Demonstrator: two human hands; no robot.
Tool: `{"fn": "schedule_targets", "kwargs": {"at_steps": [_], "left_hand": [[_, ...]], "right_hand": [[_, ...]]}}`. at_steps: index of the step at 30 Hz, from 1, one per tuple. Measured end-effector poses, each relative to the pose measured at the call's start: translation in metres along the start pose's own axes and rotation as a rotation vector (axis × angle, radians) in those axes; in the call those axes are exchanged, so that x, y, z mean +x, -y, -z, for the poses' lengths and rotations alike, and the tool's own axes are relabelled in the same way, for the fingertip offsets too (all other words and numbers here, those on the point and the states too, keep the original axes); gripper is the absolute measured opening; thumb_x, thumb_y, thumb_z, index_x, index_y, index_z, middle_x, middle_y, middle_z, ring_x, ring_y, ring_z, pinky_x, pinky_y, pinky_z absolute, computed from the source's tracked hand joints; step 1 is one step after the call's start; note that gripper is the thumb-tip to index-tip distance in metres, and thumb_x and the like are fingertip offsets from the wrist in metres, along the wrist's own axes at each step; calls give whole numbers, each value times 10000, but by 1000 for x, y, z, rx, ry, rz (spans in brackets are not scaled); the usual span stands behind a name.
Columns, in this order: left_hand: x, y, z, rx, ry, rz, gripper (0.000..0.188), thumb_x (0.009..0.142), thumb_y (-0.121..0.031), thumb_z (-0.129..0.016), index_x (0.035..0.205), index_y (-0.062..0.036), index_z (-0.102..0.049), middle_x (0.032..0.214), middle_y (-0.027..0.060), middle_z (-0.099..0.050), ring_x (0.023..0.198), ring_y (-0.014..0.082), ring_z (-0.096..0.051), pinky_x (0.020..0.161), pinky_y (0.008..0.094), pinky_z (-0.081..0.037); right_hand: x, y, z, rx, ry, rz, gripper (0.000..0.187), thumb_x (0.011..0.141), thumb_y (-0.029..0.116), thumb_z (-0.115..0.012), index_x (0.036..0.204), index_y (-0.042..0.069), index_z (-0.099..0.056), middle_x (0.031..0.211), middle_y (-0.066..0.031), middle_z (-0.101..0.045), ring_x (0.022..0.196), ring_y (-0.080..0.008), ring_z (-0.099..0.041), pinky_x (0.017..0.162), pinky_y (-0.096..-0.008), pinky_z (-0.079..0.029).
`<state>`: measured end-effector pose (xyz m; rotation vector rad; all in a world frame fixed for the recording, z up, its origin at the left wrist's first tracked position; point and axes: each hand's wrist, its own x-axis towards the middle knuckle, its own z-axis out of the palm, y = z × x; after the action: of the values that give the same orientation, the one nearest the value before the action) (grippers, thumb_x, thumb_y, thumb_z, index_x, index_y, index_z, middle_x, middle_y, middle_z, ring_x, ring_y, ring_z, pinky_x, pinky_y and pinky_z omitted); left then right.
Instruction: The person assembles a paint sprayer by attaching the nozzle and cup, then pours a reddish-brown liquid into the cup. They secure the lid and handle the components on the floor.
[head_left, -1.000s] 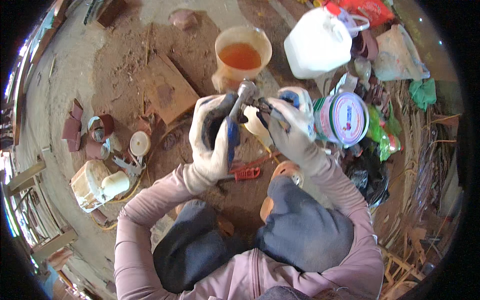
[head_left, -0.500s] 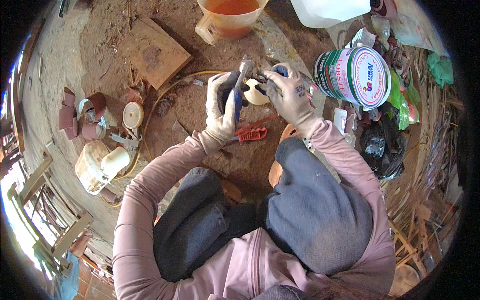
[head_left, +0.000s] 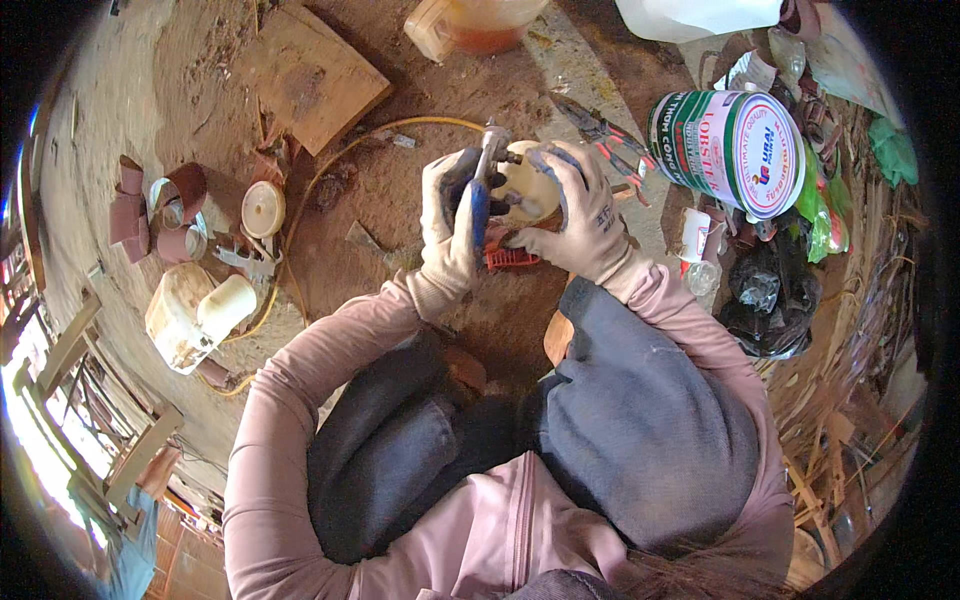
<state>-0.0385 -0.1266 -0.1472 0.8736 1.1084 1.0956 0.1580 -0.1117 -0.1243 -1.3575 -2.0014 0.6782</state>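
At twelve o'clock, a blue-handled spray gun (head_left: 481,203) is gripped by the left hand (head_left: 452,205). From a pinch near the metal head (head_left: 493,145), the right hand (head_left: 590,218) has been widened around a cream cup (head_left: 532,190), where handling is now centred.

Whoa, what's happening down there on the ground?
Someone's gloved left hand is gripping a metal tool with a blue handle. The gloved right hand has its fingers around a cream cup, right beside the tool; I can't tell if the two are joined. A big can is off to the right, and a board lies up on the left.
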Motion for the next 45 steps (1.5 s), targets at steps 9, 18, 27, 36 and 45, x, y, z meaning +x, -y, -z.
{"fn": "schedule_targets", "kwargs": {"at_steps": [9,18,27,36,45], "left_hand": [[-5,-17,12,-99,16,57,385,1060,-189,-540,1404,-37,-454,1307,107,-524,1107,180,-585,855,353,-593],[-25,-24,25,18,160,-93,369,989,-63,-535,1346,24,-508,1327,182,-450,1168,270,-585,964,383,-534],[-21,-17,47,446,311,-380,449,967,-109,-577,1381,22,-464,1366,212,-426,1271,318,-492,1085,428,-417],[-29,-12,43,307,263,-308,454,929,-84,-623,1353,10,-491,1336,235,-447,1214,359,-513,1047,447,-429],[-35,-6,36,151,204,-244,423,967,-63,-566,1372,-3,-457,1332,221,-450,1227,331,-506,1056,426,-418]], "right_hand": [[-5,-3,-7,-62,-74,8,365,782,192,-803,1116,116,-676,1150,-123,-616,1114,-365,-589,946,-471,-486],[-6,0,-6,-46,-45,13,374,752,143,-798,1106,99,-688,1147,-138,-617,1106,-373,-593,948,-471,-489],[-4,5,-8,-64,-1,11,323,767,158,-804,1066,89,-701,1160,-142,-621,1113,-372,-595,935,-471,-499],[1,12,-9,8,46,-59,165,936,144,-688,1013,2,-722,1186,-180,-617,1173,-349,-588,992,-445,-466],[2,13,-16,33,-44,93,303,892,187,-741,1143,75,-614,1168,-123,-643,1166,-337,-582,995,-463,-464]]}}
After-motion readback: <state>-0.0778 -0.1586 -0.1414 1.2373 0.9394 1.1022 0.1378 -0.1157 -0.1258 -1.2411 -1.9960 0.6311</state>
